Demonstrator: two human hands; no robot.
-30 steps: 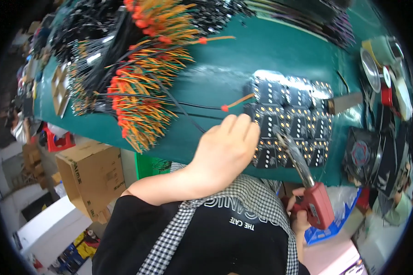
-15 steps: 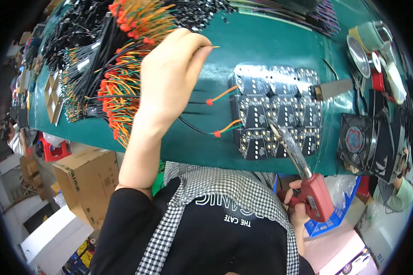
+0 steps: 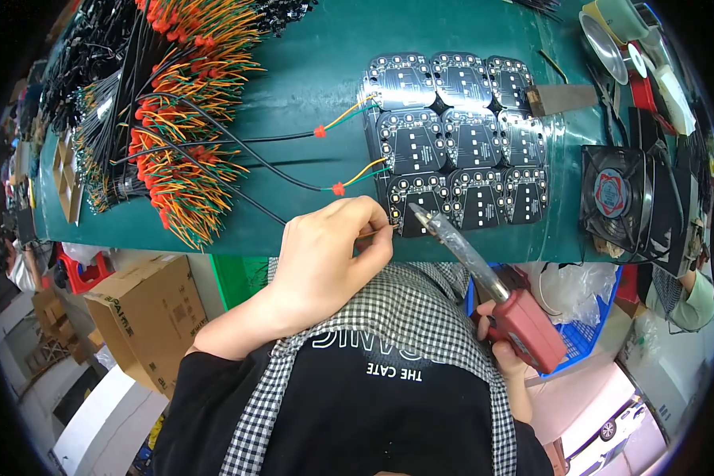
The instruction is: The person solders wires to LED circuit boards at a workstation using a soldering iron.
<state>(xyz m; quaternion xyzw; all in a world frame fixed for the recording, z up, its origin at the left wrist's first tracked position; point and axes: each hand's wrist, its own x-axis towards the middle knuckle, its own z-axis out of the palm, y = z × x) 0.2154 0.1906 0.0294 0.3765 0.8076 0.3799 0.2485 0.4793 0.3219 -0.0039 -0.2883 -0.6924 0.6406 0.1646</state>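
Observation:
My left hand (image 3: 325,258) pinches the end of a black cable (image 3: 258,208), its orange wire at the lower left corner of a panel of black circuit boards (image 3: 472,135). Two other cables, each with a red bead (image 3: 320,132) and thin orange and green wires, reach the panel's left edge. My right hand (image 3: 504,345) is wrapped round the handle of a red soldering gun (image 3: 530,327). The gun's tip hovers over or touches the lower left board; I cannot tell which. My left fingers hide most of the wire ends they hold.
A thick pile of cables with orange and green ends (image 3: 178,151) covers the left of the green table (image 3: 309,87). A metal block (image 3: 563,100) lies against the panel's right side. Farther right are a small black fan (image 3: 613,197) and a solder spool (image 3: 603,47). A person's arm (image 3: 694,305) shows far right.
My left hand has come down from above the table to the panel's lower left corner with a cable. The whole view has shifted, and the soldering gun's tip is now over the lower left board.

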